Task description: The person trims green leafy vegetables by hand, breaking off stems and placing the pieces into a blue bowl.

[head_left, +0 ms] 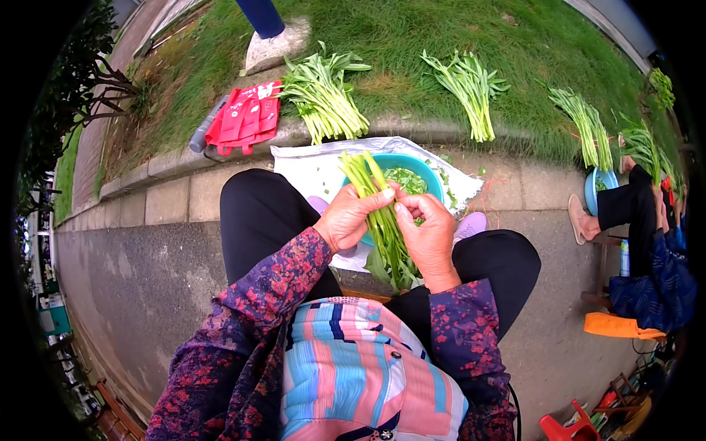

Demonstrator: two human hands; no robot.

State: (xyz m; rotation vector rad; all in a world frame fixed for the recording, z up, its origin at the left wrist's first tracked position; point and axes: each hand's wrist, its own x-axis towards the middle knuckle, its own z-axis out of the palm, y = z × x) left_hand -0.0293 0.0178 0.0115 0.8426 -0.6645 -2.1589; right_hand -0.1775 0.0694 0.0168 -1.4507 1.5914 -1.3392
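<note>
Fingers of the left hand (350, 218) wrap green stalks (387, 234) at frame centre; those of the right hand (429, 231) pinch the bunch's right edge. Behind, a teal basin's rim (434, 178) curves over white sheeting (303, 166); grey pavement (143, 275) gives room at left.

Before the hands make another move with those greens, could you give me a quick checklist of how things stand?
1. Left hand holding the bunch of green stalks: ok, closed around it.
2. Right hand at the bunch: ok, close against the stalks.
3. What the right hand pinches: cannot tell, its own fingers hide it.
4. Teal basin within easy reach: ok, just beyond the hands.
5. White sheet under the basin: ok, spread out.
6. Sheet free of stray leaves: not ok, some lie beside the basin.
</note>
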